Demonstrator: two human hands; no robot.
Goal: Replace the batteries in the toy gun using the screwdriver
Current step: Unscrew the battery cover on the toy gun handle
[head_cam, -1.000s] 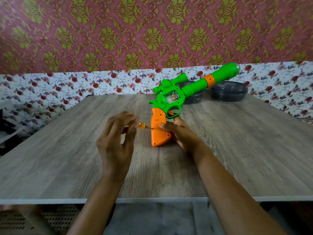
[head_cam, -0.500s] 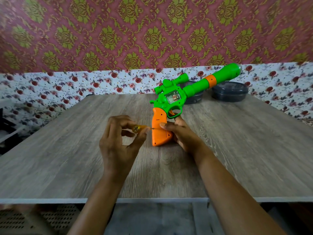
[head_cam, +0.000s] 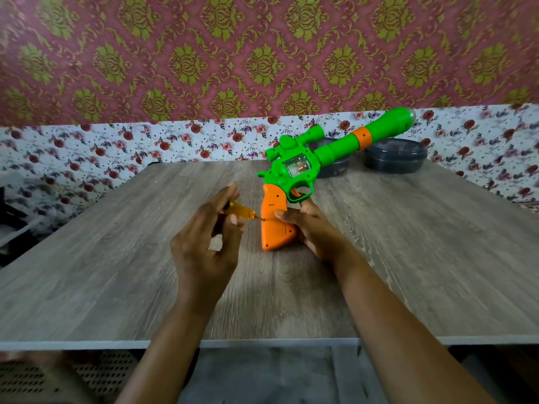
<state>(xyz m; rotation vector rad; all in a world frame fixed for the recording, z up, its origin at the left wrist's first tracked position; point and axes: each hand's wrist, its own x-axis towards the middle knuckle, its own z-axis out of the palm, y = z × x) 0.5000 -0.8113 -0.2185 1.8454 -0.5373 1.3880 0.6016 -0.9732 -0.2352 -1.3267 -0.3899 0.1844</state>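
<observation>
A green toy gun [head_cam: 315,158] with an orange grip stands butt-down on the wooden table [head_cam: 408,258], its barrel pointing up and to the right. My right hand [head_cam: 309,225] grips the orange handle from the right side, thumb across its face. My left hand [head_cam: 210,243] pinches a small screwdriver [head_cam: 242,212] with a clear yellow handle between thumb and fingers. The screwdriver's tip touches the left edge of the orange grip, at a small dark screw hole.
Two dark round lidded containers [head_cam: 395,156] sit at the table's far edge behind the gun barrel. The floral papered wall rises right behind them. The table's near edge runs just under my forearms, with a perforated surface [head_cam: 58,377] below at left.
My left hand's fingers have shifted round the screwdriver handle, from spread to closed to re-gripped, while the tip stays at the grip. The gun and my right hand have held still.
</observation>
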